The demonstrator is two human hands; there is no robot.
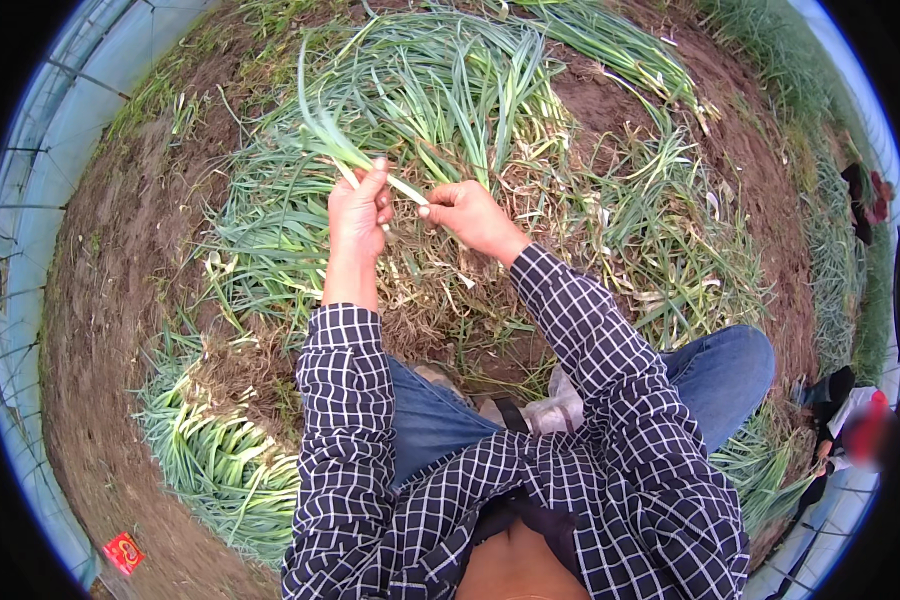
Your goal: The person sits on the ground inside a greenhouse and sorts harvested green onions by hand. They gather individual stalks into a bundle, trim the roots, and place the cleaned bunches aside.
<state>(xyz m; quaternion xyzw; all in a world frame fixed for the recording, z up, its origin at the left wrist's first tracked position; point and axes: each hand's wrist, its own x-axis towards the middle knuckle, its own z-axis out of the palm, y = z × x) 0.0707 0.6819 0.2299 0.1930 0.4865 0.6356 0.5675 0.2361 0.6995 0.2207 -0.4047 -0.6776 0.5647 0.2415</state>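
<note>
In front of me my left hand [357, 212] is closed around a green onion [338, 145], whose leaves rise up and to the left from the fist. A pale stem stretches from that fist toward my right hand [478, 217], where thumb and forefinger pinch its white end. Another white tip pokes out below the left fist. Both hands are above a large heap of green onions [430, 85]. Dry, stripped leaves and roots [530, 205] lie beneath and beside the right hand.
Bundled green onions [225, 455] lie on the soil at lower left, and more [620, 50] at upper right. A red packet [123, 552] is at the lower left. Another person [855, 430] is at the right edge. Plastic sheeting [25, 230] curves along the left.
</note>
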